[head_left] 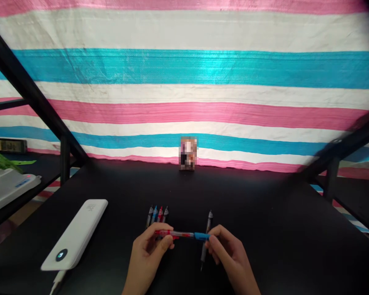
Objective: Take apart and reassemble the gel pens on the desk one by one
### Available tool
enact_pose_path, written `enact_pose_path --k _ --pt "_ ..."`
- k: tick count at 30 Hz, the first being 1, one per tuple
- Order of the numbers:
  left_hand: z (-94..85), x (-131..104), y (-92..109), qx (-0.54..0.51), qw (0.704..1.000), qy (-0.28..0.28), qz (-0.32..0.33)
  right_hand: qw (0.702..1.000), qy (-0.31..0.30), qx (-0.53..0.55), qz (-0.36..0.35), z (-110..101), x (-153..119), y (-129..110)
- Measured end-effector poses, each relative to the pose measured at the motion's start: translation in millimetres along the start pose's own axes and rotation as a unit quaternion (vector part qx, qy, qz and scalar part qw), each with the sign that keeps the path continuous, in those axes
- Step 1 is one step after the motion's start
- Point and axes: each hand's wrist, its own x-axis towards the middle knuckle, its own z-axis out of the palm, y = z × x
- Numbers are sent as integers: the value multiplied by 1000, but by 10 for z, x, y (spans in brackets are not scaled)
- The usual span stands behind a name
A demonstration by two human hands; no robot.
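Level between my two hands is a pen [186, 234] with a red end, a clear barrel and a blue end piece. My left hand [152, 248] pinches the red end between thumb and fingers. At the blue end, my right hand [226, 248] is closed, thumb against fingertips. Whether the blue piece is a cap or part of another pen, I cannot tell. A clear and dark pen [203, 258] lies lengthwise on the table, passing under the held one beside my right fingers. Just beyond my left hand several pens [160, 214] lie side by side, their lower parts hidden by it.
A white power bank [76, 233] with a cable plugged in lies on the black table [126, 184] at left. At the back edge stands a small pixelated upright item [188, 153]. Black frame bars [43, 94] slope on both sides before a striped sheet [184, 65].
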Motion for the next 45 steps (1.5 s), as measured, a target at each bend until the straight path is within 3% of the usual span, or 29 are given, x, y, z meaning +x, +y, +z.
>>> enact_pose_path --k 13,17,23,35,45 --pt "0 -15 19 -21 1000 15 -2 999 -5 21 25 -2 3 32" --pt "9 -16 24 -29 999 21 1 997 28 70 19 29 -4 29" --pt "26 -19 16 -31 999 21 3 996 -11 79 37 30 15 60" --pt "-28 24 13 -107 993 41 -28 979 136 148 -24 -130 -94 68" --pt "-36 23 21 -120 991 49 -42 978 152 138 -40 -143 -120 71"
